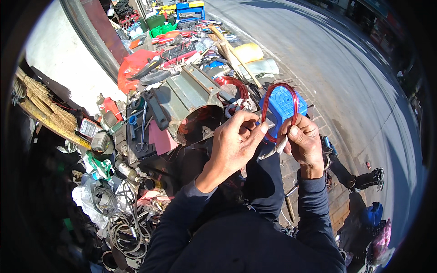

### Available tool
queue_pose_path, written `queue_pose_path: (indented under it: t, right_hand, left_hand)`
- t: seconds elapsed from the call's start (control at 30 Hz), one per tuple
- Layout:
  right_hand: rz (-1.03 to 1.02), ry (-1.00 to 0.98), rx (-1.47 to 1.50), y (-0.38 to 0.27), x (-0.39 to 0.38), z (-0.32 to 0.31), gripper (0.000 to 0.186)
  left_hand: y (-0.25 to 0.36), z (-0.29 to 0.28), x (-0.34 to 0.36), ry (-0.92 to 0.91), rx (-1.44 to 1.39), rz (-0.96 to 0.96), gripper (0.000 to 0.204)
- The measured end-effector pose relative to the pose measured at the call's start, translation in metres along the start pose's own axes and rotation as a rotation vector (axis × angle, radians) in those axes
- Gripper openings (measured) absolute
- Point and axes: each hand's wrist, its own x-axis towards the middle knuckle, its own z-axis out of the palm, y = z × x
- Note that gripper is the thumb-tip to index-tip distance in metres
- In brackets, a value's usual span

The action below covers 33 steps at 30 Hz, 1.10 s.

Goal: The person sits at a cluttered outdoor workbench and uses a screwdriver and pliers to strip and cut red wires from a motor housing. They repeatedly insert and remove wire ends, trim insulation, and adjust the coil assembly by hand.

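Between my two hands stands a loop of reddish copper wire, a coil of several strands, upright over my knees. My right hand pinches its right leg low down between thumb and fingers. A whitish strip of cloth or tape hangs at the loop's lower end, beside my right fingers. My left hand is closed, thumb against fingertips, at the loop's left leg. What exactly those left fingers grip is partly hidden; a small pale edge shows near them. Behind the loop is a blue plastic stool.
A greenish metal motor housing lies open end toward me, left of the hands. Behind it sits more red wire. Scissors and a pink sheet lie nearby. Cables heap at lower left; a road runs at right.
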Motion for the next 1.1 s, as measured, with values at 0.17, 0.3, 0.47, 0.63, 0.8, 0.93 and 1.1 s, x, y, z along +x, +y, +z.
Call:
queue_pose_path:
  t: [0.17, 0.3, 0.47, 0.63, 0.8, 0.93, 1.1]
  right_hand:
    - [-0.007, 0.0, -0.24, 0.008, -0.006, 0.011, 0.022]
    - [0.003, 0.018, -0.388, 0.011, -0.011, 0.015, 0.022]
    - [-0.022, 0.112, -0.532, 0.023, -0.014, 0.021, 0.023]
    - [-0.019, 0.16, -0.376, 0.031, -0.011, 0.011, 0.021]
    - [-0.004, 0.114, -0.152, 0.031, -0.015, -0.004, 0.019]
    - [0.021, 0.16, 0.032, 0.035, -0.013, -0.008, 0.019]
    - [0.053, 0.283, -0.076, 0.035, -0.011, -0.01, 0.022]
  left_hand:
    - [-0.01, -0.003, -0.002, -0.074, -0.274, -0.296, 0.021]
    - [-0.017, -0.003, -0.005, -0.055, -0.18, -0.278, 0.017]
    - [-0.015, -0.003, -0.008, -0.108, -0.274, -0.289, 0.014]
    - [-0.015, -0.004, -0.012, -0.184, -0.936, -0.519, 0.012]
    - [-0.03, -0.01, -0.034, -0.305, -1.387, -0.711, 0.02]
    - [-0.048, -0.015, -0.058, -0.389, -1.449, -0.636, 0.019]
    - [-0.071, -0.03, -0.084, -0.285, -1.179, -0.461, 0.015]
